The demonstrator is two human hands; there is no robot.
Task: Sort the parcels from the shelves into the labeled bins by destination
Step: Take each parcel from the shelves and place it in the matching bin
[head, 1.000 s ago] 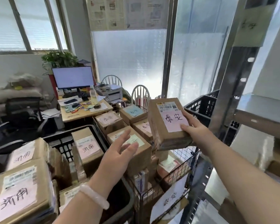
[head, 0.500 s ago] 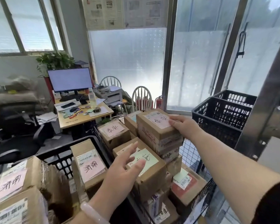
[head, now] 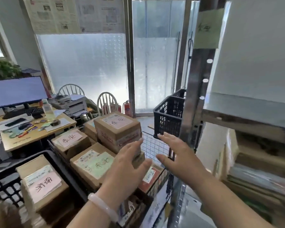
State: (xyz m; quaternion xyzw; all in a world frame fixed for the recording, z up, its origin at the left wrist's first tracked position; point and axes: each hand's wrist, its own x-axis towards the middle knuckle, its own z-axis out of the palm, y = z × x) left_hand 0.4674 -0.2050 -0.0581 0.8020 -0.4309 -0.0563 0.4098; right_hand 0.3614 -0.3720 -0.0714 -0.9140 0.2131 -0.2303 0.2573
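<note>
A cardboard parcel with a pink label (head: pixel 118 129) sits on top of the other parcels in the wire basket (head: pixel 152 145). My right hand (head: pixel 176 155) hovers open just right of it, fingers straight, holding nothing. My left hand (head: pixel 127 168), with a pale bangle on the wrist, is open in front of the parcel stack, and its fingertips are near the pink-labelled parcel's lower corner. A parcel with a green label (head: pixel 93 166) lies left of my left hand. Another pink-labelled parcel (head: pixel 43 183) stands in the black crate (head: pixel 61 163) at lower left.
A metal shelf rack (head: pixel 197 89) with stacked parcels (head: pixel 253 170) fills the right side. A black crate (head: pixel 169 118) stands behind the wire basket. A desk (head: pixel 30 135) with a monitor, a printer and two white chairs lies at the back left.
My right hand set the pink-labelled parcel down on the stack in the wire basket, let go and drew back to the right. My view turned right toward the shelf rack.
</note>
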